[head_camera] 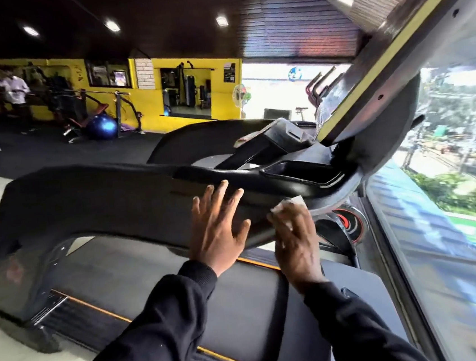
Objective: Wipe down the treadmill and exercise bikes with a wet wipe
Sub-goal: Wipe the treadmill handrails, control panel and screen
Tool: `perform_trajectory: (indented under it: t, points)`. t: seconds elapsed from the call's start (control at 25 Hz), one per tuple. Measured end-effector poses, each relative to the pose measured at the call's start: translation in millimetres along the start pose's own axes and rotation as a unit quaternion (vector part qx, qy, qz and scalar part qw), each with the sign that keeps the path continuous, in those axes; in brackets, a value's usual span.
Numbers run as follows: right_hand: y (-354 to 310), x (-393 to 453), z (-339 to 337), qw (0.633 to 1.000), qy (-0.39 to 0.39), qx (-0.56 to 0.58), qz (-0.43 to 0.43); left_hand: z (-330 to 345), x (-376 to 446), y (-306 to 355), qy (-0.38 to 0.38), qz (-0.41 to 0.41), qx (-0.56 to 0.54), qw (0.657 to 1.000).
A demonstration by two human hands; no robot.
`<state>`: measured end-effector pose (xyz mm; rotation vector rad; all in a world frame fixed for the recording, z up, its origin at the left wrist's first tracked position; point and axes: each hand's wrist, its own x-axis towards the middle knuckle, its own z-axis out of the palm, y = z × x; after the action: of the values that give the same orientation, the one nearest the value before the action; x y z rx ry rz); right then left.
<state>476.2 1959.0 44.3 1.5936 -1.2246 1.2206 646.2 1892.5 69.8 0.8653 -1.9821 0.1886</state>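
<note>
**White wipe pressed to treadmill console**

Black plastic made up the treadmill (92,201) console, which was seen tilted across the head view, with a recessed tray (294,171) near its right end. A white wet wipe (287,204) was pressed against the lower edge of the console, just below that tray, by the right hand (294,239). The wipe was trapped under the fingers, which lay fairly straight over it; only a crumpled corner was left showing above the fingertips. The left hand (218,229) was laid beside it on the console face, with its fingers spread wide and nothing held. Both arms were covered by dark sleeves (169,320). The treadmill belt (140,267), edged with an orange stripe, was seen beneath the hands. A window (457,157) was set close on the right. Yellow walls (146,101), a blue exercise ball (102,127) and 1 person in a white shirt (12,86) were seen far off on the left.
</note>
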Motion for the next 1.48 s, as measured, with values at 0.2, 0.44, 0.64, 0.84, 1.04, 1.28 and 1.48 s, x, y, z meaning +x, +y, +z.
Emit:
perform_trajectory:
  t: [0.2, 0.44, 0.64, 0.84, 1.04, 1.28, 1.48]
  points:
    - [-8.1, 8.7, 0.7, 0.999, 0.043, -0.012, -0.019, 3.3, 9.2, -26.5, -0.011, 0.034, 0.006, 0.999]
    - [-27.8, -27.7, 31.2, 0.988, 0.069, -0.066, 0.119, 7.0, 27.9, -57.5, -0.007, 0.106, 0.029, 0.994]
    - [-52.0, -33.2, 47.2, 0.952, 0.135, 0.004, 0.274, 10.5, 42.0, -84.3, 0.005, 0.169, -0.011, 0.986]
    - [-89.3, -11.5, 75.3, 0.844, 0.277, 0.015, 0.459, 9.2, 48.6, -116.9, -0.019, 0.219, -0.032, 0.975]
    - [-112.9, -32.9, 106.7, 0.904, 0.150, -0.080, 0.393, 7.9, 50.3, -124.9, -0.037, 0.254, -0.024, 0.966]
    - [-110.8, -31.5, 113.8, 0.857, 0.245, -0.098, 0.442, 12.2, 48.9, -123.4, -0.018, 0.255, -0.009, 0.967]
    - [-140.4, -69.2, 154.3, 0.930, 0.073, -0.092, 0.348, 6.4, 50.9, -128.2, -0.038, 0.269, -0.035, 0.962]
